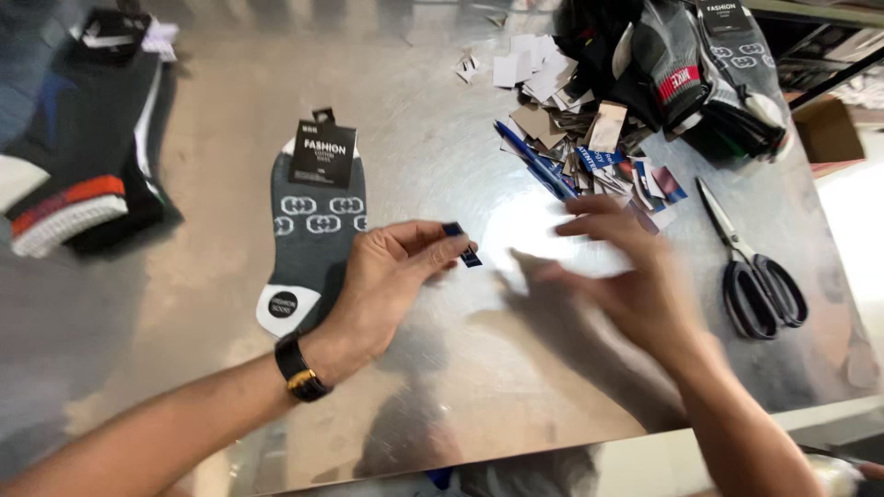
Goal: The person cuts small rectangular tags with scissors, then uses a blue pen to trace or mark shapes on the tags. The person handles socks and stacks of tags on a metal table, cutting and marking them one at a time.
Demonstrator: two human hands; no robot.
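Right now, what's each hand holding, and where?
Left hand pinches a small dark tag by its upper end. Right hand is blurred, apparently empty.

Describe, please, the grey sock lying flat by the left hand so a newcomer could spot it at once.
On the shiny metal table, look just beyond the left hand, which pinches a small dark tag. The grey sock lies flat and alone there, toe toward the person. Unlike the heaped socks at the far right, it is single, with a black card at its cuff and a white toe.
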